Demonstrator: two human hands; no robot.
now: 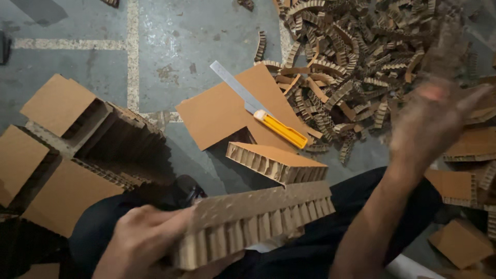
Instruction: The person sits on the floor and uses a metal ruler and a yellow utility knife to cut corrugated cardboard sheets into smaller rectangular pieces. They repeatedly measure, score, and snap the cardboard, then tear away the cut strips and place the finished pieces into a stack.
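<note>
Nearest the camera, at 6 o'clock, the left hand (139,243) holds a long honeycomb cardboard slab (253,222) by its left end. The fingers are clamped on it, thumb on the top skin. The slab lies across the person's lap and runs toward 3 o'clock, its open cells facing the camera.

The right hand (434,119) is raised at 3 o'clock, blurred by motion and clear of the slab. Whether its fingers are spread or closed cannot be told.

Remaining items, largest first:

- Scrap pile (361,57) of curled honeycomb strips on the floor at 1 o'clock, directly behind the right hand.
- Stacked honeycomb boards (77,150) at 9 o'clock, leaning on one another, brown faces up.
- Flat cardboard sheet (222,113) at 12 o'clock, lying on the concrete floor (170,46), its right edge touching the scrap pile.
- Short honeycomb block (276,163) just beyond the held slab, resting on the lower corner of the sheet.
- Loose offcut pieces (460,186) at 4 o'clock.
- Steel ruler (235,85) lying diagonally on the sheet.
- Yellow utility knife (281,129), touching the lower end of the ruler and in line with it.
</note>
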